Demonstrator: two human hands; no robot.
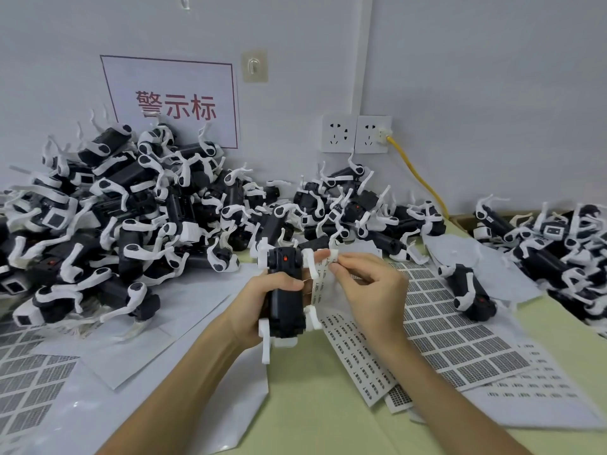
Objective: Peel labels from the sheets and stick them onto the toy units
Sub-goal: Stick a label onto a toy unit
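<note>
Left hand (259,307) wrapped round black toy unit with white legs (285,300) above pale green table (322,405), right hand (371,287) pinching narrow white label strip (319,279) beside it, printed label sheets (460,330) underneath

- toy unit (285,300): matt black plastic body, smooth white plastic legs
- label sheets (460,343): thin matt white paper
- backing sheet (82,418): glossy white paper
- surface (328,415): smooth, matt, pale green
</note>
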